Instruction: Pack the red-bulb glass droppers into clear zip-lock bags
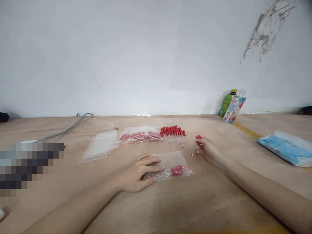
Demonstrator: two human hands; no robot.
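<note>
The right hand [207, 151] pinches a dropper [193, 153] just below its red bulb. The dropper slants, bulb away from the person and glass tip down-left toward the bag [181, 161], close above the counter [170, 208]. The left hand [140, 172] lies flat, fingers spread, on that bag, which has red bulbs inside. A row of droppers [173, 135] lies just beyond, beside filled bags [140, 134].

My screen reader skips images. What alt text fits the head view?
The left hand rests on a zip bag holding red-bulbed droppers on a wooden table; the right hand holds a single dropper beside it. Loose droppers and more bags lie behind.
</note>
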